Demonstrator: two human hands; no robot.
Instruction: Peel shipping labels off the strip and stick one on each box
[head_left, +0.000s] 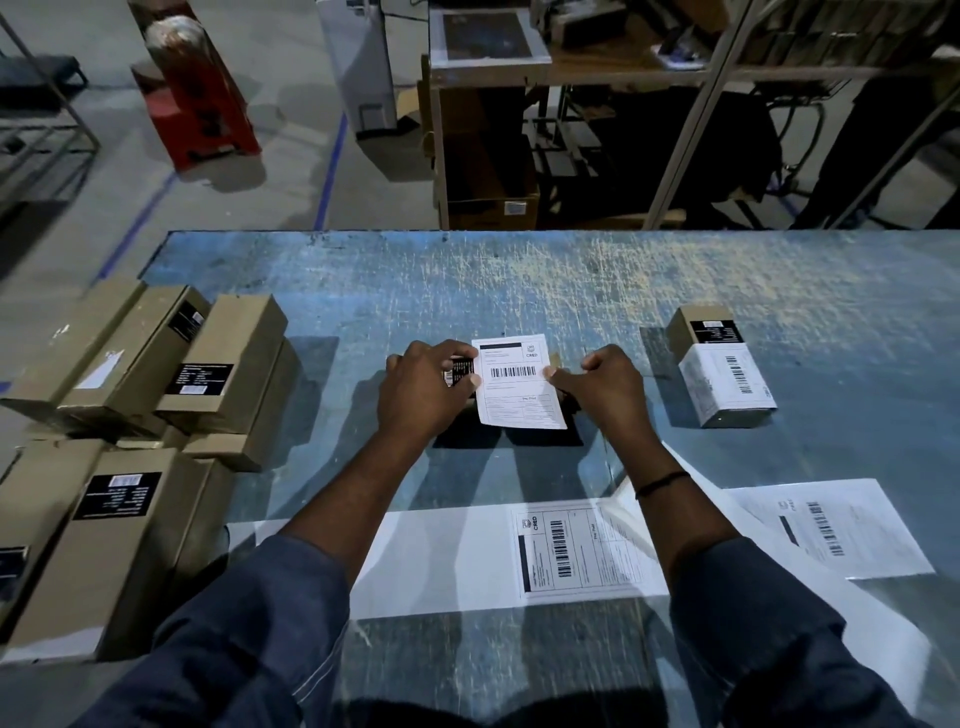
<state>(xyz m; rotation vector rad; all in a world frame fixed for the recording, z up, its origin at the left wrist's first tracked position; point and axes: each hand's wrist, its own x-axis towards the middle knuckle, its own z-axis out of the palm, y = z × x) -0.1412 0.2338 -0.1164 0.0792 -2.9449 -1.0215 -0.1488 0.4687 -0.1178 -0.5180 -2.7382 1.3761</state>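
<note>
A white shipping label (519, 382) lies over a small brown box (558, 359) at the middle of the blue table (519, 280); the box is mostly hidden under the label and my hands. My left hand (423, 387) grips the box's left side, thumb at the label's left edge. My right hand (602, 384) pinches the label's right edge. The label strip (441, 561) lies along the table's near edge with one label (571, 553) on it. A box with a label stuck on it (724, 371) stands at the right.
Several brown boxes (130, 395) with black stickers are stacked at the table's left. A loose white sheet with a barcode (841, 530) lies at the near right. Beyond the table are metal shelving (597, 104) and a red object (197, 93) on the floor.
</note>
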